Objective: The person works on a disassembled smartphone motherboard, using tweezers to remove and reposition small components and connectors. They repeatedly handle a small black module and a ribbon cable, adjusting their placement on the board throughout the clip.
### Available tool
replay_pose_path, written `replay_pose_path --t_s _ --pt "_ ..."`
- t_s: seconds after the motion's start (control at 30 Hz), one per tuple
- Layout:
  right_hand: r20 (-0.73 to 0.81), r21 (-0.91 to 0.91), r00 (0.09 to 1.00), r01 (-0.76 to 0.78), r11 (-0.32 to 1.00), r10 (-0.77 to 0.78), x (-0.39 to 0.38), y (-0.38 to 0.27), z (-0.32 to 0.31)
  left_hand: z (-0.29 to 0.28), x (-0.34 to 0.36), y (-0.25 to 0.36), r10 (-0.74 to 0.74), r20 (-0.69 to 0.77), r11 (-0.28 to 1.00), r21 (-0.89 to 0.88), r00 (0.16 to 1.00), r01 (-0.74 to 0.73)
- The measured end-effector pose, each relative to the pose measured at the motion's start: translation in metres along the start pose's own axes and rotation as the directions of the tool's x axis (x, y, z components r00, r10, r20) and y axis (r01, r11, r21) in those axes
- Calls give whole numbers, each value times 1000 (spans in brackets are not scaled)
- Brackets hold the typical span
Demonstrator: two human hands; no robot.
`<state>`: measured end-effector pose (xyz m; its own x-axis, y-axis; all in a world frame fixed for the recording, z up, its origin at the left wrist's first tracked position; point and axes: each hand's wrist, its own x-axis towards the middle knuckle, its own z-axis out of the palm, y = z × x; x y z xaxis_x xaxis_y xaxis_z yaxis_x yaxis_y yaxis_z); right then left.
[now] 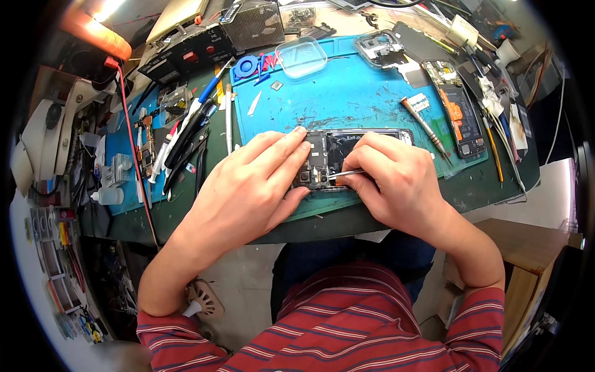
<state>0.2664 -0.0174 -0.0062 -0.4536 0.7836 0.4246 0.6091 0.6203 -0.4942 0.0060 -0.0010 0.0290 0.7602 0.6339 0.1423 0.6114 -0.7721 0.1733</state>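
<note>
An opened smartphone [318,150] lies sideways on the blue work mat [338,111], its inner board and dark battery area bare. My left hand [251,180] holds the phone's left end, fingertips at the far edge and thumb at the near edge. In my right hand [396,177], thin metal tweezers [344,173] are pinched, their tips touching the phone's inside near the camera modules. Whether the tips grip a part is too small to tell. The right hand covers much of the phone's right half.
A screwdriver [426,127] and a second opened phone [458,108] lie to the right. Toward the back are a clear plastic box [301,57] and a phone frame [379,48]. Pliers [191,149] and other tools crowd the left, where a red cable [131,139] crosses the bench.
</note>
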Motion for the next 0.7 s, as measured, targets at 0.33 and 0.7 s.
replay_pose_path --t_s 0.33,0.7 --pt "24 -13 999 -30 999 30 2 1 -1 2 0 -6 91 13 986 142 996 -92" --pt "17 -8 1000 -25 1000 25 1 2 0 8 -1 -1 142 -17 953 273 990 -132"
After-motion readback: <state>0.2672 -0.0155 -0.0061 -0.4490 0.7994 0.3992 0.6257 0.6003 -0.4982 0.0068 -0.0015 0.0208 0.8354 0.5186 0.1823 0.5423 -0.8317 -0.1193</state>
